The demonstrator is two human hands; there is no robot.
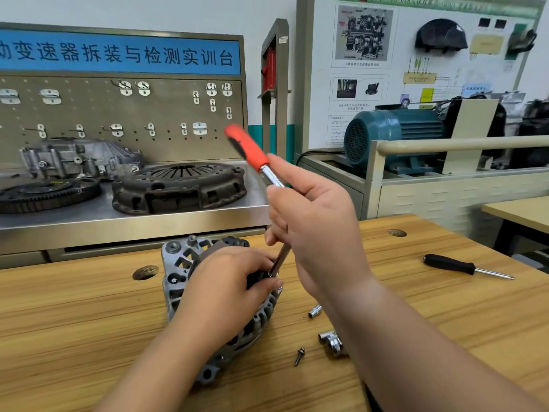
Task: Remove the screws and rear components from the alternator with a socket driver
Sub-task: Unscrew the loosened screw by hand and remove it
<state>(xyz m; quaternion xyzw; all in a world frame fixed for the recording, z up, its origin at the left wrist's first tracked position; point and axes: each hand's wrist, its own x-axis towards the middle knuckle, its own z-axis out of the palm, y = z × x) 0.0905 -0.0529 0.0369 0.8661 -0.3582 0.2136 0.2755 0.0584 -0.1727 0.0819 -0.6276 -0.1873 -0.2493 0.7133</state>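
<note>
I find the ribbed grey cast alternator point(178, 272) lying on the wood-grain table point(89, 322), my left hand point(228, 281) curled over its rear and gripping it. My right hand point(315, 227) is closed round the chrome shaft of the tilted, red-handled socket driver point(246, 147). A loose screw point(299, 355) lies beside the alternator.

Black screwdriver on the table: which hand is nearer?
Right. The right hand holds the socket driver by its shaft, raised above the table, left of the black screwdriver. The left hand grips the alternator, farther left.
</note>
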